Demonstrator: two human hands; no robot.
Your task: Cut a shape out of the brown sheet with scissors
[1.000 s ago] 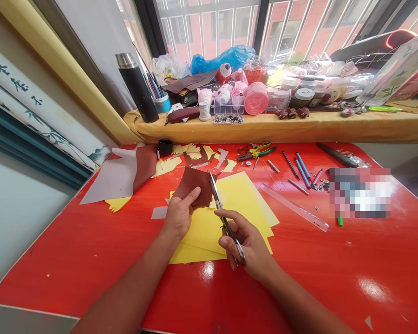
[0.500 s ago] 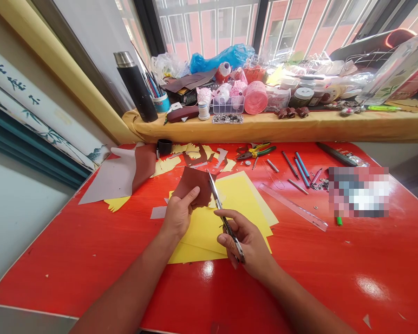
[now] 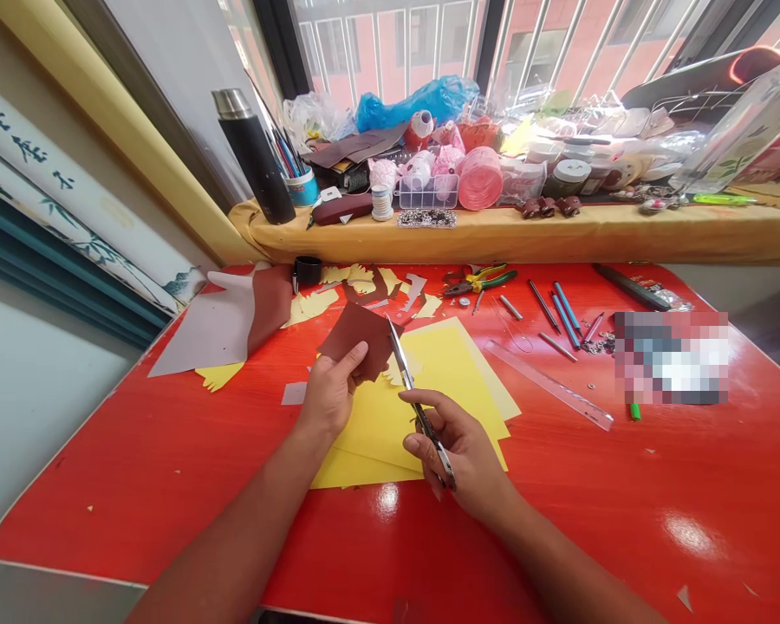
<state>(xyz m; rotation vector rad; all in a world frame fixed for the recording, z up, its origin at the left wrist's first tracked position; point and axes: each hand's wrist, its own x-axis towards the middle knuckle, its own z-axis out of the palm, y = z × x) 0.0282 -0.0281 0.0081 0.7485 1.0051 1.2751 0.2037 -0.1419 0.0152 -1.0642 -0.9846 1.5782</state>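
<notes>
Between thumb and fingers, my left hand [image 3: 334, 386] grips a brown piece of leather-like sheet [image 3: 354, 332], raised over the table. My right hand [image 3: 458, 446] is closed round the handles of a pair of scissors [image 3: 401, 357], whose blades point away from me. The blade tips are at the right edge of the brown piece. Beneath both hands lie overlapping yellow sheets [image 3: 455, 381]. A pale cut-out shape [image 3: 399, 371] rests on them, partly covered by the scissors.
A folded brown-and-grey sheet [image 3: 201, 334] lies left. Scraps [image 3: 312, 308], pliers [image 3: 481, 282], pens [image 3: 562, 310] and a clear ruler [image 3: 549, 386] are spread across the red table [image 3: 598, 511]. Behind, a crowded sill [image 3: 364, 238] holds a black flask [image 3: 253, 160].
My left hand has shifted slightly left with the brown piece, which has turned a little. The scissors stay at its right edge; my right hand has hardly moved.
</notes>
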